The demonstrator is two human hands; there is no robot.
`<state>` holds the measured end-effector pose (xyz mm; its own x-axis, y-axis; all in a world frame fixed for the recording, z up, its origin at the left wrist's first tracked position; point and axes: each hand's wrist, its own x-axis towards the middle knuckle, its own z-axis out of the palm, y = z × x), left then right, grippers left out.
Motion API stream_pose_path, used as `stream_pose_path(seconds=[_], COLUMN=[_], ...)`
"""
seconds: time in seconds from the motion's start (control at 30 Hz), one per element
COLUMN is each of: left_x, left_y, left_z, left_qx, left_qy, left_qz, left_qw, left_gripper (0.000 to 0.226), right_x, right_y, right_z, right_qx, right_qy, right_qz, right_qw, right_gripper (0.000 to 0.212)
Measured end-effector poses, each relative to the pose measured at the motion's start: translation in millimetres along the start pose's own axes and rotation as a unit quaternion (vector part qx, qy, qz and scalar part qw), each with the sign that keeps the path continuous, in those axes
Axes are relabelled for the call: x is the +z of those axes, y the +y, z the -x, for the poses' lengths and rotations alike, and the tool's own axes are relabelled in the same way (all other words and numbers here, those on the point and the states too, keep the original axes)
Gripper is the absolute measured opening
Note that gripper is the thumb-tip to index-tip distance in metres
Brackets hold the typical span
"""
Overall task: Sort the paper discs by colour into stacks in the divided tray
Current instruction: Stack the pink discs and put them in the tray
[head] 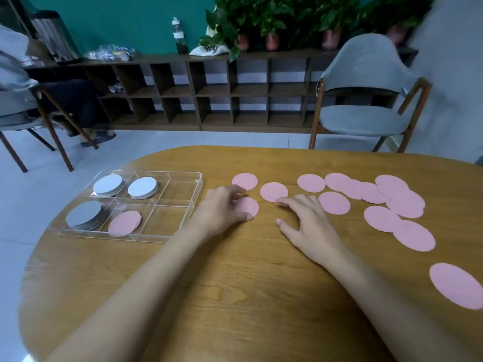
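A clear divided tray (183, 176) sits at the table's left. It holds three stacks of grey discs (107, 184) and one pink disc (124, 222) in the near middle compartment. Several pink discs (334, 203) lie spread over the table to the right. My left hand (222, 207) rests with its fingers curled over a pink disc (249, 206) flat on the table just right of the tray. My right hand (305, 220) is spread flat, its fingertips touching the edge of another pink disc (273, 191).
The wooden table (235, 283) has a rounded far edge. A grey chair (366, 95) stands behind it at the right, a dark shelf unit (209, 95) with plants along the wall, and a seated person (15, 82) at far left.
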<state>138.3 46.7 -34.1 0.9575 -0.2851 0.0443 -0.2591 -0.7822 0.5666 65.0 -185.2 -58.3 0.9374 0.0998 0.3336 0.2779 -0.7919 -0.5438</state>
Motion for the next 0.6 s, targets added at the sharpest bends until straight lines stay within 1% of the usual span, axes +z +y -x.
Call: stream_pose_path(seconds=[0.07,0.1,0.13,0.2,0.23,0.33,0.43,0.53,0.6], left_x=[-2.3,-3.2,-3.0,0.1,2.5,11.2,22.2,34.9,43.8], left_y=[2.3,2.6,2.3,2.5,4.2,15.4,27.5,35.7,39.5], left_z=[-3.7,-4.9,-6.3,-8.1,-8.3,-7.3,-7.3,-7.8,-8.0], left_qx=[-0.010,-0.012,-0.006,0.016,0.027,0.041,0.033,0.026,0.030], left_qy=[-0.010,-0.016,-0.022,-0.039,-0.047,-0.059,-0.064,-0.074,-0.070], left_qz=[0.029,0.039,0.056,0.117,0.148,0.251,0.319,0.347,0.362], left_qw=[0.999,0.999,0.998,0.992,0.988,0.965,0.945,0.935,0.929], left_gripper=[0.074,0.071,0.061,0.034,0.025,0.012,0.012,0.009,0.008], right_x=[1.9,1.9,1.3,0.8,0.4,-2.6,-10.0,-17.8,-23.3], right_y=[2.9,2.8,2.3,2.2,1.9,2.7,6.5,15.6,20.8], right_z=[0.4,0.1,-0.4,-0.7,-0.6,1.3,3.4,5.5,7.0], right_qx=[-0.002,-0.002,-0.001,0.000,0.001,0.018,0.045,0.086,0.098], right_qy=[0.007,0.008,0.011,0.016,0.019,0.020,0.024,0.026,0.016], right_qz=[-0.011,-0.019,-0.028,-0.041,-0.048,-0.087,-0.127,-0.173,-0.175], right_qw=[1.000,1.000,1.000,0.999,0.999,0.996,0.991,0.981,0.980], right_gripper=[0.040,0.040,0.039,0.037,0.036,0.034,0.026,0.019,0.016])
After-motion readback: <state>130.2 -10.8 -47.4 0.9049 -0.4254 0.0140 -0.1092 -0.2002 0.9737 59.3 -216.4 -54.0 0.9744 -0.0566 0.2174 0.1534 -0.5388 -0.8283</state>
